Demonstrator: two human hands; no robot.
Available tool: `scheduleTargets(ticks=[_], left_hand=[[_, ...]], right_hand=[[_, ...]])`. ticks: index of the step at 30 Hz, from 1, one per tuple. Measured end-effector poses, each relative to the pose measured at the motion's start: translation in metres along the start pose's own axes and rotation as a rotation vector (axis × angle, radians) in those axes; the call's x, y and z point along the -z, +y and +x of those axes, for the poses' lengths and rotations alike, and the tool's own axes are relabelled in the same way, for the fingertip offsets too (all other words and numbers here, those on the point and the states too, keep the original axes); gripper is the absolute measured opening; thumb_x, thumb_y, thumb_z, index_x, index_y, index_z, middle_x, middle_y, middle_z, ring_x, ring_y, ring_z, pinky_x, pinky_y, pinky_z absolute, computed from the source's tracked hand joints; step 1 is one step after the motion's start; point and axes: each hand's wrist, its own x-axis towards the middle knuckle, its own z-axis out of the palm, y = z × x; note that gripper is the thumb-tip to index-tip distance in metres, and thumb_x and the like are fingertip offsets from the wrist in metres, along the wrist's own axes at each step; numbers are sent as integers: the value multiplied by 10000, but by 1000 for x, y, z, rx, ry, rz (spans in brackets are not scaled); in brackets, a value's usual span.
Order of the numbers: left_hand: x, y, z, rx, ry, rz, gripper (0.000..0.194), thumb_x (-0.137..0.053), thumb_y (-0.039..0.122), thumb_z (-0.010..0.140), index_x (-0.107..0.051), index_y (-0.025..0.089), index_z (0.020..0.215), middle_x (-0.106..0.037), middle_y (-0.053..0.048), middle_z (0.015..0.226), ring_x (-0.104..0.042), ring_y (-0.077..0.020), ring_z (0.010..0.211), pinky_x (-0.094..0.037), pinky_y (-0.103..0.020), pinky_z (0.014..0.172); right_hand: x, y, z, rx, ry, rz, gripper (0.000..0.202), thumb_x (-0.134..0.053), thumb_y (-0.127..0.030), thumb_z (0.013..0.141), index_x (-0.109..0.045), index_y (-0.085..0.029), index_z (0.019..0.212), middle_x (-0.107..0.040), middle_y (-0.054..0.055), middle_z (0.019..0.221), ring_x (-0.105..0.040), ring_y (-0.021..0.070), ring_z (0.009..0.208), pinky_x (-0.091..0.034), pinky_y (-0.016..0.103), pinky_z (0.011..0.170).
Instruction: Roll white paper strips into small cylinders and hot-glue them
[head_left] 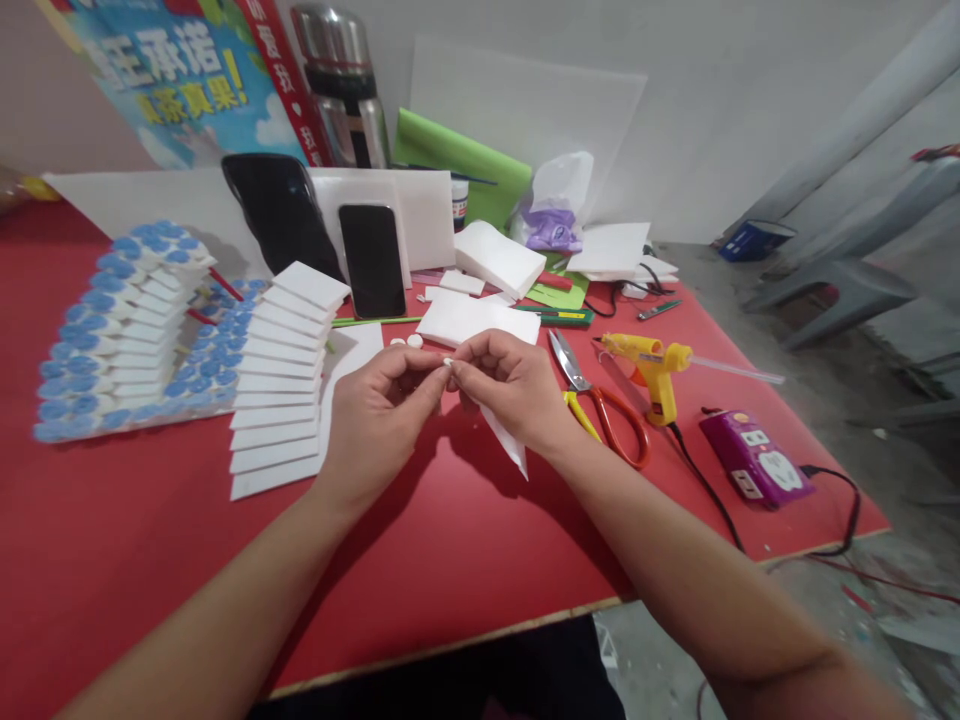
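My left hand and my right hand meet over the middle of the red table, both closed in a pinch. A small white paper strip is between their fingertips; its end looks rolled, and its loose part hangs below my right palm. Just beyond my fingers lie small white discs and a stack of white sheets. To the left of my left hand stands a stepped fan of white foam-like pieces. Red-and-yellow handled scissors lie beside my right hand.
A yellow glue gun and a purple power strip with cords lie at right. A blue-and-white stepped model stands at left. A phone, a black device and a thermos stand behind. The table edge is near.
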Motion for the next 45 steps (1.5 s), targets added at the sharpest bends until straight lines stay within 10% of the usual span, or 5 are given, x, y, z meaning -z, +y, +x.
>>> scheduleTargets(ticks=[18,31,40,45], left_hand=[[7,-15,5,-745,17,733,162,-525,134,1010,-684,142,1039,-660,-107,959,-637,-226,902,-514,-336,784],[10,-9,7,-285,-72,275,141,-618,229,985,-753,202,1019,-715,3,799,-660,-150,728,-508,-270,709],[4,-10,2,-417,9,340,166,-614,203,977,-779,182,985,-739,-38,879,-670,-169,823,-509,-282,767],[5,-10,4,-140,-8,173,135,-662,258,939,-788,210,926,-718,-2,754,-638,-147,675,-506,-266,658]], right_hand=[[-3,5,-3,-38,29,-63,163,-718,-336,887,-656,-198,826,-697,-14,707,-598,111,565,-471,257,561],[6,5,-4,104,-62,-262,112,-626,-315,977,-621,-207,948,-717,5,852,-669,144,768,-499,284,709],[-4,-1,-9,103,56,-355,91,-631,-284,933,-607,-215,879,-683,-7,762,-612,139,661,-443,284,610],[-3,-4,-6,-2,43,-249,135,-693,-313,892,-627,-211,834,-689,-2,749,-642,149,684,-480,288,649]])
